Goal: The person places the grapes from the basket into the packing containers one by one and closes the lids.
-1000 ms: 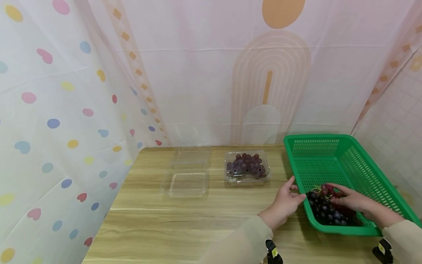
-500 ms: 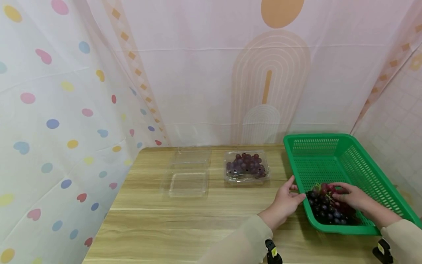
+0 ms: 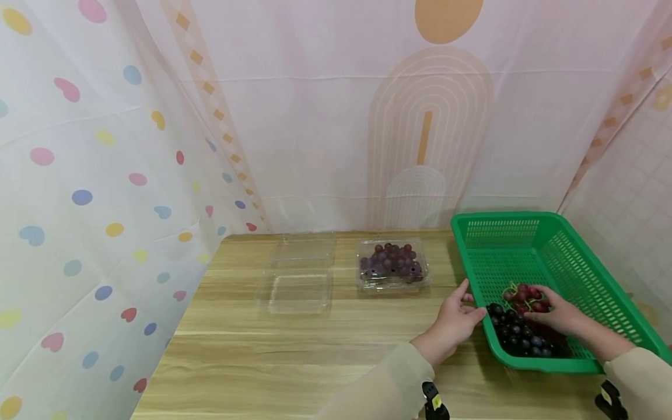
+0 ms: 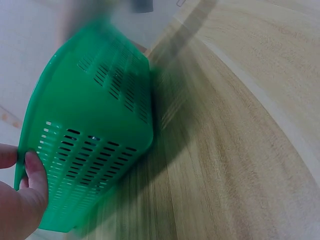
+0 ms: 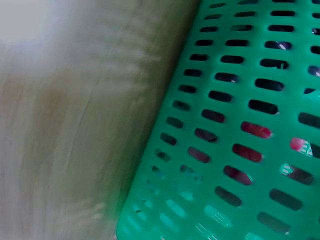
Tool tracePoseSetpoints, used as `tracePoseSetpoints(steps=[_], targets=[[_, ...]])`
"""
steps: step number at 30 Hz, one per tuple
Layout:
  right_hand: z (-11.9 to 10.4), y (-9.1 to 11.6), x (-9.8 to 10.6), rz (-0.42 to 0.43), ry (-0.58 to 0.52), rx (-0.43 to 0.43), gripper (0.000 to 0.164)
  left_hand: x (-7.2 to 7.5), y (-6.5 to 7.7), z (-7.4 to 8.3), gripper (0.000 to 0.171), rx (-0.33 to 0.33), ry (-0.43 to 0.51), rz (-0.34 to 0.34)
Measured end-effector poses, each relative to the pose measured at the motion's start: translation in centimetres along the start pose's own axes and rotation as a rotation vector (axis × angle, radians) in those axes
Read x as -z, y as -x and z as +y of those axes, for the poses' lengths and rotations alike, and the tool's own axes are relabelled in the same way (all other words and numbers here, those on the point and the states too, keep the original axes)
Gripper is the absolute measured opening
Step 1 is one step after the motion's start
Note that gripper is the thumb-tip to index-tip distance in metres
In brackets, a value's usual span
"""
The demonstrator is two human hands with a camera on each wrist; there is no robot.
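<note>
My left hand [image 3: 454, 321] pinches the left rim of a green plastic basket [image 3: 505, 216]; in the left wrist view, thumb and fingers sit on either side of that rim. Inside the basket, my right hand [image 3: 560, 312] grips a bunch of red grapes [image 3: 522, 296] with green stems. Part of this bunch is hidden by the fingers. Dark black grapes [image 3: 517, 333] lie beside it in the basket's near-left corner. The right wrist view shows only the slotted basket wall [image 5: 235, 110], with red and dark grapes glimpsed through the holes.
A closed clear plastic box of purple-red grapes [image 3: 391, 263] stands at the back middle of the wooden table [image 3: 273, 361]. To its left lies a clear clamshell box [image 3: 299, 294] with its lid folded back. Patterned curtains [image 3: 315, 116] hang behind and at the sides.
My right hand has lifted the red grapes and drawn them slightly up and away from the black ones, so more of the bunch shows. The left hand keeps its place on the rim.
</note>
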State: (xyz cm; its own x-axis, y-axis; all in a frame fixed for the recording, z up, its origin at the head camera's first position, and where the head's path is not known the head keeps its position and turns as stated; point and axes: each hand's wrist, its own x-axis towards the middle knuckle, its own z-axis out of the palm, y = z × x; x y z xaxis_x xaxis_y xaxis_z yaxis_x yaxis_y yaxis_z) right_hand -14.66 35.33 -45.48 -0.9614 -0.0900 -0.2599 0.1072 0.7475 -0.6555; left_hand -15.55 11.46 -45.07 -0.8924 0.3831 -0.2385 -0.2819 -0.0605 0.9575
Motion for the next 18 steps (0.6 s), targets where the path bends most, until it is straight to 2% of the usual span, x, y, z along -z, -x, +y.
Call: tracePoseSetpoints(steps=[3,9,11,18], targets=[[0.04,-0.12,-0.27,0.013,0.019,0.041,0.068,0.05,0.0,0.0,0.064,0.001,0.002,0.001],[-0.04,-0.1,-0.24,0.055,0.084,-0.014,0.067,0.04,0.04,-0.08,0.065,-0.009,-0.016,-0.001],[-0.09,0.01,-0.15,0.083,0.09,-0.008,0.064,0.03,0.06,-0.14,0.065,-0.013,-0.017,-0.002],[-0.73,0.23,-0.17,0.317,0.213,0.145,0.047,0.03,0.13,-0.14,0.065,-0.02,-0.019,-0.006]])
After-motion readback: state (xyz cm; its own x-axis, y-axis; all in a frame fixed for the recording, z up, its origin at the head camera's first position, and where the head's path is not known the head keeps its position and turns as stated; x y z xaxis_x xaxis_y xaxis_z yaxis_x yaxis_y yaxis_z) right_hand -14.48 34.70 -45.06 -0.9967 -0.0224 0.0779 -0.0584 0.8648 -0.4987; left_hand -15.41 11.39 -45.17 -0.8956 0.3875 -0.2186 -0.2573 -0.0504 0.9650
